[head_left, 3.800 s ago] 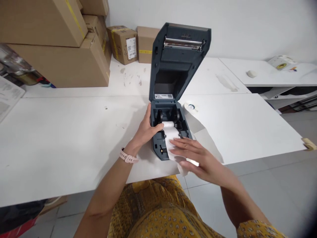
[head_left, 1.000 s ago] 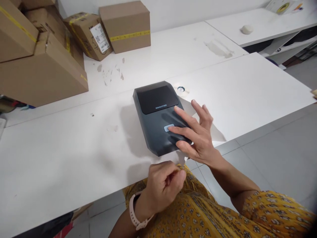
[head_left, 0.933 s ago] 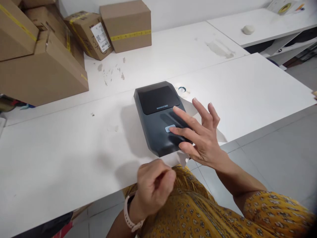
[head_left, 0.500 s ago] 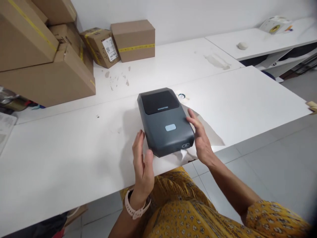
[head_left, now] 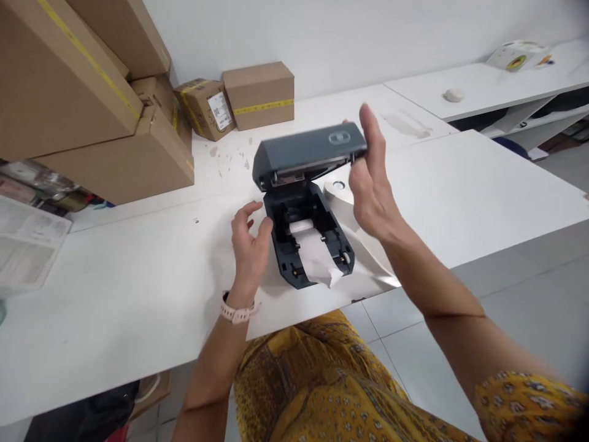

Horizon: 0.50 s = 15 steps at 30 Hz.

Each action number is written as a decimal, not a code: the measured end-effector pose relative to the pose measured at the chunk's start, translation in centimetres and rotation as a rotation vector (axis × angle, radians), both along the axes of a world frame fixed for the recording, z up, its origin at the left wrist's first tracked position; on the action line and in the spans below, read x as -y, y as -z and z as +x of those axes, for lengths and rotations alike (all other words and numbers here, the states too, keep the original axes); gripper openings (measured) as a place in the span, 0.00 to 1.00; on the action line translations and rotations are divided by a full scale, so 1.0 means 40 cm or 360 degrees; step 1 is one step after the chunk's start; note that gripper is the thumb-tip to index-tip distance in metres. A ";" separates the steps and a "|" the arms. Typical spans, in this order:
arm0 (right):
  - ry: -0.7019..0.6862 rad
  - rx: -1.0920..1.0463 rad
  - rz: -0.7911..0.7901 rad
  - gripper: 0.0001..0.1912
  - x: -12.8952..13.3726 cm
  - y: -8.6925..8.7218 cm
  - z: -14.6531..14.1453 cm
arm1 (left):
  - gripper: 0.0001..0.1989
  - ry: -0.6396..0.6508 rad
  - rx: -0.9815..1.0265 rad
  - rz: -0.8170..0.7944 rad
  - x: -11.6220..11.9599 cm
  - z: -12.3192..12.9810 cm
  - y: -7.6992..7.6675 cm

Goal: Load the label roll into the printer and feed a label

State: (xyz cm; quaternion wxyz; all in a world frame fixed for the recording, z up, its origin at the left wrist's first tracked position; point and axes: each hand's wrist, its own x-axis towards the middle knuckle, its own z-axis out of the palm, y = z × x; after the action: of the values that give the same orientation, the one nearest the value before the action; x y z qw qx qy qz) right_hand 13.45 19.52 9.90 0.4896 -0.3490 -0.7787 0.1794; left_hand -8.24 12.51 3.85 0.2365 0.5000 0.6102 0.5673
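The printer (head_left: 282, 245) is stood on the table (head_left: 138, 288), straight ahead of the person and near the front edge. Its lid (head_left: 306, 147) is held part-way up, hinged towards twelve o'clock. Inside, a small roll (head_left: 301, 225) is seated, and from it a paper strip (head_left: 315, 252) is led towards five o'clock, its ragged tip bent at the front lip.

The lid's near right corner is gripped by the right hand (head_left: 372, 190), fingers clamped about it, though some are hidden. The left hand (head_left: 248, 245) is held at nine o'clock, thumb and fingers apart; whether the printer's side is touched cannot be told.

The step in hand is judged to be lid handling. For a wider opening, a push towards twelve o'clock would be called for, with the base steadied and the strip undisturbed.

Little depth is left at six o'clock before the table's edge. Broad tabletop is offered at nine. At two to four, movement is limited by a reel (head_left: 338, 193) and a loose sheet (head_left: 365, 242). Boxes (head_left: 260, 95) are stacked from ten to twelve, apart from the lid.
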 end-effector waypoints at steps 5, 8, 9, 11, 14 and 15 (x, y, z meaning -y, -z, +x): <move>-0.0136 -0.0212 -0.0121 0.45 -0.154 -0.066 -0.053 | 0.32 0.0289 0.0054 -0.0380 -0.051 -0.011 0.039; -0.0256 -0.0385 -0.0391 0.43 -0.212 -0.059 -0.046 | 0.39 0.0425 0.0091 -0.0421 -0.037 -0.007 0.055; -0.0286 -0.0423 -0.0476 0.39 -0.224 -0.052 -0.039 | 0.40 0.0440 0.0103 -0.0422 -0.032 -0.007 0.057; -0.0330 -0.0459 -0.0572 0.33 -0.240 -0.039 -0.027 | 0.39 0.0443 0.0120 -0.0425 -0.026 -0.007 0.056; -0.0350 -0.0399 -0.0515 0.29 -0.253 -0.036 -0.022 | 0.38 0.0400 0.0131 -0.0433 -0.026 -0.005 0.050; -0.0340 -0.0342 -0.0472 0.29 -0.252 -0.040 -0.024 | 0.37 0.0384 0.0130 -0.0438 -0.027 -0.004 0.048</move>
State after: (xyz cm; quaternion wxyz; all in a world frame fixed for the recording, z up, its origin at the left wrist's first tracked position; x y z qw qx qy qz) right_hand 12.49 29.60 11.49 0.4913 -0.3116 -0.7196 0.3790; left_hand -8.41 13.59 1.92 0.3935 0.5089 0.6075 0.4660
